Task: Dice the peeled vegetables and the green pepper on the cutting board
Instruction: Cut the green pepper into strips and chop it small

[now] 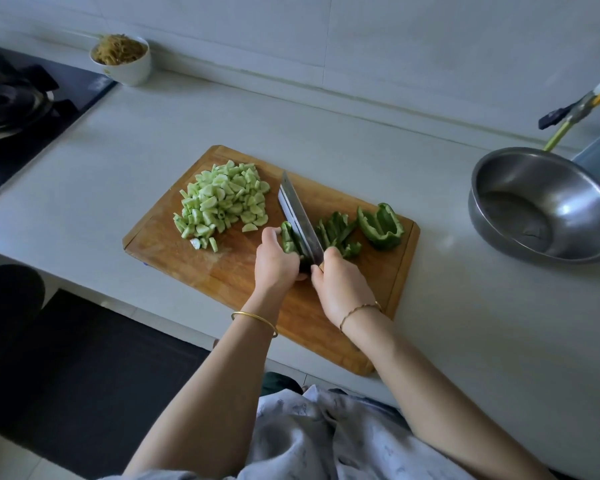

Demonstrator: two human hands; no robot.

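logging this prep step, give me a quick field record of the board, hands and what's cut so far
left hand: holds a green pepper piece on the cutting board
right hand: grips the knife, blade on that piece
diced: pale green pile, board's far left
pepper strips: right of blade
uncut pepper: large piece, board's far right
steel bowl: on counter, right of board

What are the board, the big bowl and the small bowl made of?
Board: probably wood or bamboo, matte; grain and glued strips show. Big bowl: metal, likely stainless steel; grey, bright reflections. Small bowl: glossy white, ceramic or maybe plastic.
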